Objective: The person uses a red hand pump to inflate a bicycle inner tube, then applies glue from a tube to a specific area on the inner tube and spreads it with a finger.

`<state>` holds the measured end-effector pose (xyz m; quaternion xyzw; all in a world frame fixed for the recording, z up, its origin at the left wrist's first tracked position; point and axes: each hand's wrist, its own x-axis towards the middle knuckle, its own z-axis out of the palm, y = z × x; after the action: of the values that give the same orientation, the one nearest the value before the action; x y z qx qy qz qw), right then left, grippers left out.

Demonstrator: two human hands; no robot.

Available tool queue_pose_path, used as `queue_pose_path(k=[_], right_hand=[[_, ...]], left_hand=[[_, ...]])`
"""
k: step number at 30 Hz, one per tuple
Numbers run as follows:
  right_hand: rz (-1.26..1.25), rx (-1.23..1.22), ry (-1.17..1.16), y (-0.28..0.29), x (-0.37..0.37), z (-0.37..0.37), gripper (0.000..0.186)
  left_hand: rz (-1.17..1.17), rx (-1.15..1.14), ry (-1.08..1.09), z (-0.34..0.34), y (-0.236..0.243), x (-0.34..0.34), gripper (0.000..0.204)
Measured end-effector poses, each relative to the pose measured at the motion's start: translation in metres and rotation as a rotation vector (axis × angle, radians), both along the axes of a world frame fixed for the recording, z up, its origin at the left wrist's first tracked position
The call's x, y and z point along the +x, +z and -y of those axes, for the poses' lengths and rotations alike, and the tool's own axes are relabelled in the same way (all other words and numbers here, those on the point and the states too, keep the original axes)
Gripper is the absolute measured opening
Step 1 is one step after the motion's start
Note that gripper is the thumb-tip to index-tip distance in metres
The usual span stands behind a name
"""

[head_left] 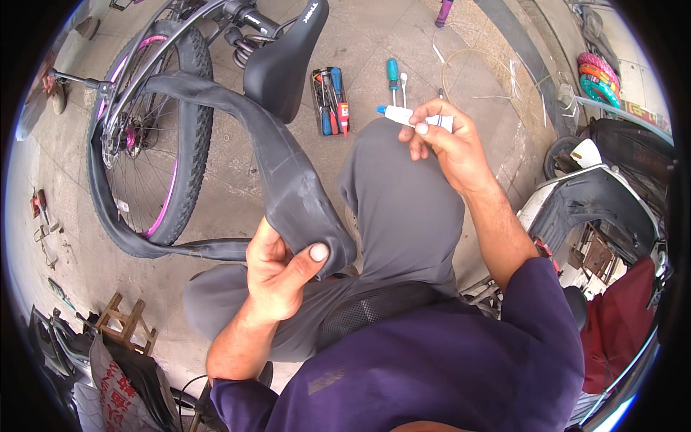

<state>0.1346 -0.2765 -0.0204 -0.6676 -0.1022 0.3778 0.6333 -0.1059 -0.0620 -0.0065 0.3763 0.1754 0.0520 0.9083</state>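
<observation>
My left hand [277,273] is closed round a black rubber inner tube [288,165], its thumb pressed on the upper side. A lighter, scuffed patch shows on the tube just above that hand. From there the tube runs up and left, then loops around the bicycle wheel [137,137]. My right hand [450,140] pinches a small white squeeze tube [398,115] with a blue cap, above my right knee. The cap points left and looks closed. Part of the squeeze tube is hidden behind the fingers.
Beyond my knees, a tray of screwdrivers and a red bottle [330,102] lies near a teal screwdriver [392,74] and a spanner [404,86]. The bicycle saddle [284,65] stands close ahead. A wooden stool [128,324] is at left, a white scooter [590,201] at right.
</observation>
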Motion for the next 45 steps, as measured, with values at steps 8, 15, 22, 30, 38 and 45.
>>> queue_pose_path(k=[8,15,22,30,38,45], right_hand=[[0.042,-0.208,0.027,-0.006,0.018,0.069,0.029],[-0.209,-0.090,0.002,-0.128,0.063,0.034,0.050],[-0.290,-0.278,-0.082,-0.264,0.084,0.009,0.056],[-0.235,-0.247,-0.169,-0.259,0.104,-0.011,0.036],[0.027,-0.624,-0.044,-0.270,0.109,-0.029,0.027],[0.191,-0.628,-0.043,-0.318,0.120,-0.010,0.033]], left_hand=[[0.019,-0.015,-0.014,0.000,-0.009,0.000,0.057],[-0.035,0.093,-0.020,0.005,-0.013,-0.002,0.059],[-0.047,0.123,-0.058,0.007,-0.023,-0.019,0.064],[-0.048,0.112,-0.034,0.010,-0.021,-0.020,0.064],[-0.018,0.123,-0.034,0.009,-0.019,-0.013,0.065],[-0.034,0.120,-0.047,0.010,-0.020,-0.012,0.064]])
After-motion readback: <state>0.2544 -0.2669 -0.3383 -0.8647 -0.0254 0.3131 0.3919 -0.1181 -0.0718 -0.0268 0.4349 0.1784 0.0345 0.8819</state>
